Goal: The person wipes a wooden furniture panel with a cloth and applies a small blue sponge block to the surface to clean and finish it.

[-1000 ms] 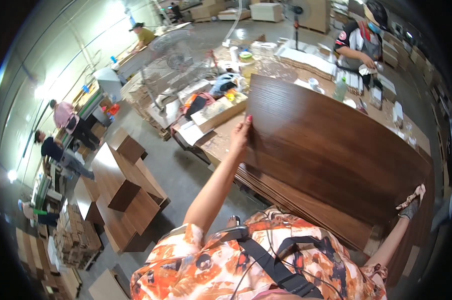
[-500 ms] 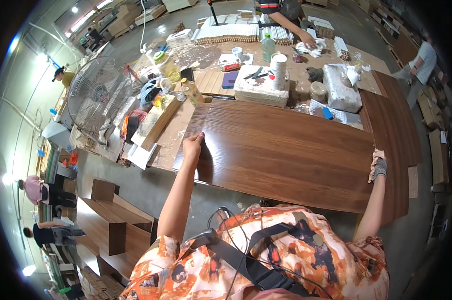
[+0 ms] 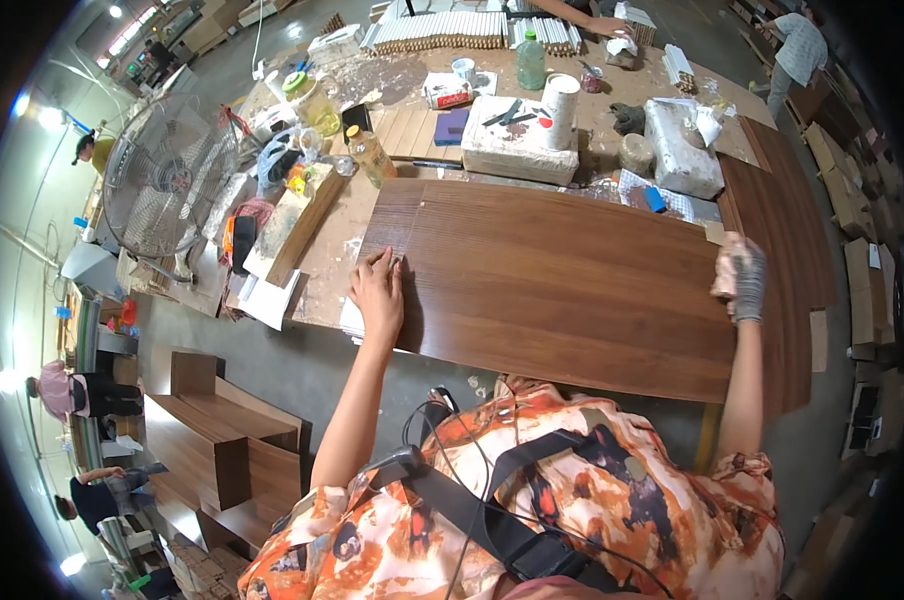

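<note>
A dark brown wood-grain panel (image 3: 562, 290) lies across the near side of the workbench in front of me. My left hand (image 3: 377, 295) is bare and rests on the panel's left end, fingers lying on the surface near the corner. At the opposite end, my right hand (image 3: 744, 285) wears a grey glove. It is closed around a crumpled pinkish cloth (image 3: 724, 265) at the panel's right edge. More brown panels (image 3: 787, 260) lie under and beyond that end.
Behind the panel stand a paint-stained white block (image 3: 520, 150) with a white cup (image 3: 560, 105), another white block (image 3: 684, 150) and a blue block (image 3: 655, 199). A green bottle (image 3: 530, 62) is farther back. A fan (image 3: 172, 175) stands left; another person's hand (image 3: 612, 27) reaches over the far side.
My left hand has shifted from pinching the panel's left edge to lying on it. My right hand has moved up and left along the right edge. My view has shifted slightly.
</note>
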